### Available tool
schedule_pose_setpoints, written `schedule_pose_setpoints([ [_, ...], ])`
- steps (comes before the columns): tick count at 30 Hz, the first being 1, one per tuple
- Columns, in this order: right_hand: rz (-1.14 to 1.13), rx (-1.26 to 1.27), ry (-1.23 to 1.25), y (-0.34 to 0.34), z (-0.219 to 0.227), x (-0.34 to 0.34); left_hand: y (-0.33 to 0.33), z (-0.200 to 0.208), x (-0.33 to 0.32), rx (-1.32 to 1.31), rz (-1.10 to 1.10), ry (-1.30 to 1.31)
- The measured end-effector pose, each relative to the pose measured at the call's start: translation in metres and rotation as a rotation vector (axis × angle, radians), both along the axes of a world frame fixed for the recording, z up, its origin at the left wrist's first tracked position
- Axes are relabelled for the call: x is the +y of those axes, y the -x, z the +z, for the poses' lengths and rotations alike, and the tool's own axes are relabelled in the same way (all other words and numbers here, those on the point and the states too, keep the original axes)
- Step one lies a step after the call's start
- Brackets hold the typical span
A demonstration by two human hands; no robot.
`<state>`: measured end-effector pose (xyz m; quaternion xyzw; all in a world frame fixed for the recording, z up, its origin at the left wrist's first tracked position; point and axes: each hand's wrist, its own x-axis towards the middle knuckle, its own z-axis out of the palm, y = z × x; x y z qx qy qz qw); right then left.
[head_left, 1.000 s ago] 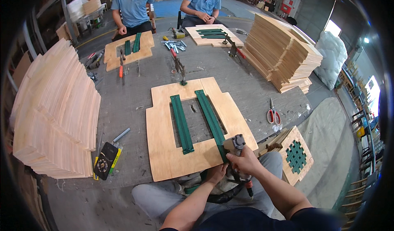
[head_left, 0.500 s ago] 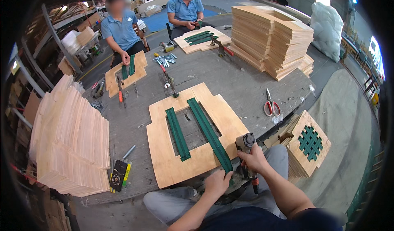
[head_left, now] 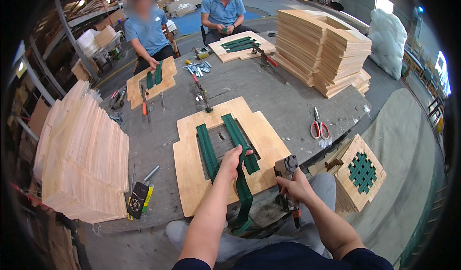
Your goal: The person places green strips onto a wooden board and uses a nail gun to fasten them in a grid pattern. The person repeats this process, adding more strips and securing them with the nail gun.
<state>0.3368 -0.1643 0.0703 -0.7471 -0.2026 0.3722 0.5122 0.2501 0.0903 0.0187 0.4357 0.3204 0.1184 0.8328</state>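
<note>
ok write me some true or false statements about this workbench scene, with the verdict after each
1. The right hand holds a grey tool. True.
2. The left hand holds the scissors. False: it holds a green strap, and the scissors lie on the table.
3. The wooden frame in front of the person has an opening in its middle. True.
4. Only one tall stack of wood is in view. False: there is a left stack and a right stack.
5. A panel with a green weave shows right of the table. True.
</note>
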Motion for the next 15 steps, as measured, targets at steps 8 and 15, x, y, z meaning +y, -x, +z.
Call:
schedule_pose_setpoints([
  [8,0.163,-0.003,0.104,0.013,0.027,0.038,-0.006,-0.016,-0.009,-0.019,0.082,0.011],
  [15,0.209,-0.138,0.172,0.016,-0.009,0.048,-0.006,-0.031,-0.006,-0.02,0.047,-0.024],
])
